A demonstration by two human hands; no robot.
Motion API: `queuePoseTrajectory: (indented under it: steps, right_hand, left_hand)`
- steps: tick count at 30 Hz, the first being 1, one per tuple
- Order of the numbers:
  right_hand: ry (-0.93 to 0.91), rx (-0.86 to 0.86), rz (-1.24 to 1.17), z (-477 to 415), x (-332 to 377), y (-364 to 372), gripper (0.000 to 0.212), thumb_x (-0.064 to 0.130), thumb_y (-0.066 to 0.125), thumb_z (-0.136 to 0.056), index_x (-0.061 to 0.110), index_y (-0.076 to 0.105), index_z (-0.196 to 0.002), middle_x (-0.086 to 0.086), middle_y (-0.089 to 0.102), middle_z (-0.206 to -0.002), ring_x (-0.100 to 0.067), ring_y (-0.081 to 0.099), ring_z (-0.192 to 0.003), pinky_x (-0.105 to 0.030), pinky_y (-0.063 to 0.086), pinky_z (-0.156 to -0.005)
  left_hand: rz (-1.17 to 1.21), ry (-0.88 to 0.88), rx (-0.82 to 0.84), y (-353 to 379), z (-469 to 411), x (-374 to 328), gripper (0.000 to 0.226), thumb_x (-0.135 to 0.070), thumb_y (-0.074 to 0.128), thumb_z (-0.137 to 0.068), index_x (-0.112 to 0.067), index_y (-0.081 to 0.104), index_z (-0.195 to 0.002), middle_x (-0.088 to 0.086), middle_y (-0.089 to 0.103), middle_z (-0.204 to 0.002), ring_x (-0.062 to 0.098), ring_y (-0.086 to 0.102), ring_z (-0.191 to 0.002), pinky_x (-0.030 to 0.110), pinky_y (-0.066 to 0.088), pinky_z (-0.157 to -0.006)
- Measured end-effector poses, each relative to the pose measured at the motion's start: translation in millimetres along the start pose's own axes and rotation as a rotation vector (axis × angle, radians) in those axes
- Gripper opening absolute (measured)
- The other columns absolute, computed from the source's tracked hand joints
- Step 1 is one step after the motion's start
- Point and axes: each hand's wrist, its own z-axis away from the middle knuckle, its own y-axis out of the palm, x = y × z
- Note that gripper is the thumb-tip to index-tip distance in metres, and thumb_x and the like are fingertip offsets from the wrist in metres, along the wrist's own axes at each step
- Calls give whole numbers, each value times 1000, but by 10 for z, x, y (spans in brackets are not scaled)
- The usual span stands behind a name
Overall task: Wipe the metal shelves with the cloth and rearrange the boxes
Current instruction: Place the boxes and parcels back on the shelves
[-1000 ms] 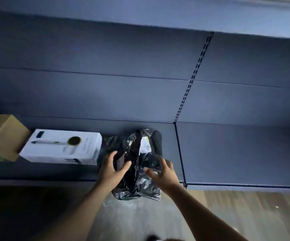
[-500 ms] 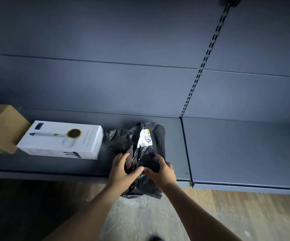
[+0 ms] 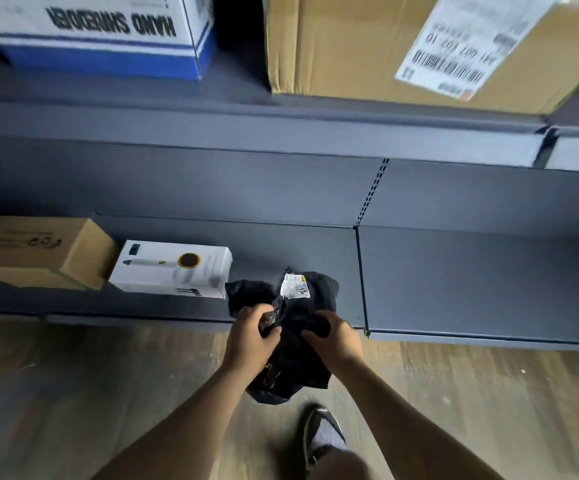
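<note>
Upward the view has tilted, bringing in an upper shelf (image 3: 281,133) at twelve o'clock bearing a cardboard box (image 3: 333,46). The left hand (image 3: 250,344) and right hand (image 3: 333,337) clench the black parcel (image 3: 302,306), which overhangs the front edge of the dark metal lower shelf (image 3: 471,282) above a wooden floor (image 3: 73,393). A white box (image 3: 173,268) lies at ten o'clock.

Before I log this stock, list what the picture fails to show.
In the head view:
Bag contents: hidden by black plastic, left hand and right hand.
Bag label: print too small.
Big cardboard box: top edge cuts it off; sticker blurred.
Brown box: left edge cuts it off.
</note>
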Motion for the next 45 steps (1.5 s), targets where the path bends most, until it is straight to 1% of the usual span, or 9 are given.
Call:
queuePoseTrajectory:
  steps: [3,7,12,17,21,26,33,40,45]
  right_hand:
    - [25,-2,-11,760,301,-486,55,44,75,-85,28,60,-135,-4,71,-121,-24,66,-110,-33,55,-91]
    - [40,-30,-54,1863,787,-1265,54,44,76,-86,26,60,-135,-3,71,-121,-25,65,-113,-31,53,-92]
    - [11,-86,-95,2978,1305,-2138,54,43,76,-87,26,60,-136,-1,70,-123,-23,64,-114,-29,51,-92]
    - [-68,-167,-116,3737,1594,-2838,53,42,77,-87,24,63,-134,-3,71,-124,-24,63,-118,-31,49,-96]
    - [-171,-220,-118,4105,1787,-3345,54,45,76,-86,24,63,-134,-2,71,-124,-24,63,-117,-34,51,-96]
    - [-315,-341,-158,4705,2098,-4277,53,44,76,-87,24,63,-134,-3,70,-123,-24,64,-115,-32,52,-94]
    - [-573,-598,-223,5518,2653,-5453,51,43,77,-86,20,65,-130,-3,71,-121,-23,64,-115,-31,49,-97]
    - [-743,-711,-265,5882,3034,-6008,53,44,78,-84,25,63,-131,-4,70,-120,-22,65,-113,-36,51,-98]
    - [-796,-732,-274,5820,3339,-6204,53,43,78,-84,25,62,-132,-4,69,-122,-22,64,-115,-37,52,-98]
  left_hand:
    - [-2,-11,3,-553,478,-590,32,-17,81,-81,-16,70,-111,1,64,-101,15,60,-90,18,39,-74]
    - [-2,23,27,-1382,1137,-1507,29,-16,82,-80,-15,71,-106,-1,60,-95,14,57,-86,3,35,-69]
    - [6,87,12,-2221,1814,-2517,28,-17,82,-79,-17,71,-104,-2,57,-91,14,56,-82,8,35,-67]
    - [46,152,-44,-2755,2315,-3332,25,-16,82,-80,-18,70,-102,0,59,-94,3,54,-79,1,36,-70]
    - [66,213,-124,-3052,2582,-3912,22,-15,82,-80,-18,70,-98,-2,57,-88,-2,52,-76,3,36,-67]
    - [93,352,-216,-3500,2963,-4922,22,-16,82,-80,-20,70,-99,-6,54,-85,2,52,-74,4,36,-65]
    - [160,611,-380,-4315,3428,-6293,20,-17,79,-83,-22,68,-99,-8,53,-89,4,54,-80,4,35,-68]
    - [128,748,-524,-4807,3664,-6897,21,-19,78,-83,-23,66,-100,-10,51,-94,2,54,-85,10,35,-71]
    - [117,805,-553,-5055,3491,-7109,20,-17,76,-86,-22,65,-101,-10,49,-98,0,53,-88,4,36,-72]
